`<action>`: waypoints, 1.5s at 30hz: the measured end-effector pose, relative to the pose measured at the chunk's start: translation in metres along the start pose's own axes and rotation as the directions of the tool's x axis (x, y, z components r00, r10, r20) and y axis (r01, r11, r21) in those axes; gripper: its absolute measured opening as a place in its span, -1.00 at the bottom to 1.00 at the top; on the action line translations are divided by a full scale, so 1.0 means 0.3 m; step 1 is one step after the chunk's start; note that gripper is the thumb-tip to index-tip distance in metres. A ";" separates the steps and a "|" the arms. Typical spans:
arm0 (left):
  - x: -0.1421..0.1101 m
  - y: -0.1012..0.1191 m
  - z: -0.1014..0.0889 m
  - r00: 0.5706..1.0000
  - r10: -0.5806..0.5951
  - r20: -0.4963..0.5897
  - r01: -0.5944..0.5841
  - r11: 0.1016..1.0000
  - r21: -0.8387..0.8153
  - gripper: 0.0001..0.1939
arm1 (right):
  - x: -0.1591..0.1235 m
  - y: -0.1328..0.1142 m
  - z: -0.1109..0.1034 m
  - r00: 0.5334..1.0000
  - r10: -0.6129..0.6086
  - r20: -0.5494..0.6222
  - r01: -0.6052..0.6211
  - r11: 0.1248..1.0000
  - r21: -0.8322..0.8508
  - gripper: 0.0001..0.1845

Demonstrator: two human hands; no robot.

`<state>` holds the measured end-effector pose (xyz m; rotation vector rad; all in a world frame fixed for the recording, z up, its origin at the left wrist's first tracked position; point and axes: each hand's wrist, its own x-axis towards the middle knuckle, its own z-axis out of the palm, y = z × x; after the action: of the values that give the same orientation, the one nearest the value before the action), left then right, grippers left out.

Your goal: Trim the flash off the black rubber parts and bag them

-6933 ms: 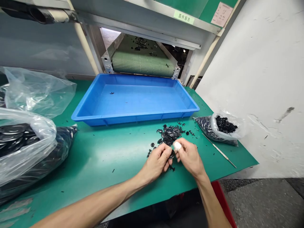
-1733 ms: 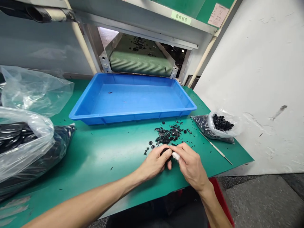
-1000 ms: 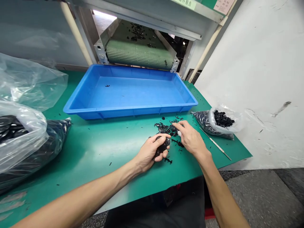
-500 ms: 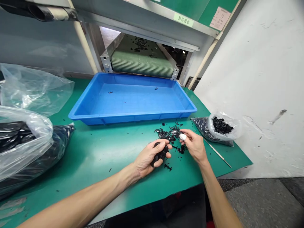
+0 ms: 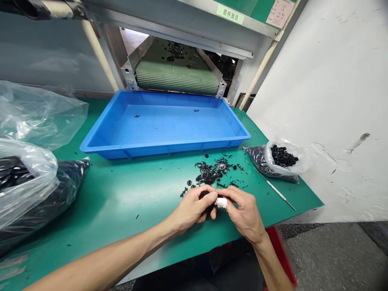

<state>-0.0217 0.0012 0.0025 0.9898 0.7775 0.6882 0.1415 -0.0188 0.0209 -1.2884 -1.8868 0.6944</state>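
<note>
My hands meet over the green mat (image 5: 127,206), just in front of a heap of black moulded plastic pieces (image 5: 210,172). My left hand (image 5: 192,210) grips a round black plastic part (image 5: 205,195), mostly hidden by my fingers. My right hand (image 5: 244,214) pinches the same part from the other side, and one of its fingers is wrapped in white tape (image 5: 221,203). Loose black scraps and small sprues lie around the heap, close to my fingertips.
A blue plastic tray (image 5: 165,150) stands beyond my hands, with a few black bits inside. A green belt conveyor (image 5: 177,79) runs behind it. Plastic bags of black parts lie at left and right, and a thin metal pick (image 5: 274,189) lies on the mat's right side.
My right hand has moved back from the heap to the part in my left hand. My hands are now together, and the view has shifted slightly.
</note>
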 end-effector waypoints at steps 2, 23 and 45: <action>-0.002 -0.002 -0.004 1.000 0.002 0.011 -0.002 1.000 0.026 -0.64 | 0.006 -0.004 -0.001 0.999 0.036 0.025 -0.036 0.999 -0.008 -0.78; 0.021 0.007 -0.041 0.990 0.009 -0.144 -0.084 0.845 -0.528 -0.78 | 0.294 0.145 -0.082 0.909 0.149 0.389 0.206 0.651 -0.730 -0.59; 0.009 -0.005 0.022 0.989 0.072 -0.128 -0.084 0.993 -0.085 -0.66 | 0.012 0.033 0.067 0.912 0.397 -0.102 -0.312 0.834 0.455 -0.76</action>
<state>-0.0145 -0.0002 0.0028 0.9053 0.8124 0.8522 0.1295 -0.0125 0.0026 -1.3643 -1.2475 1.0715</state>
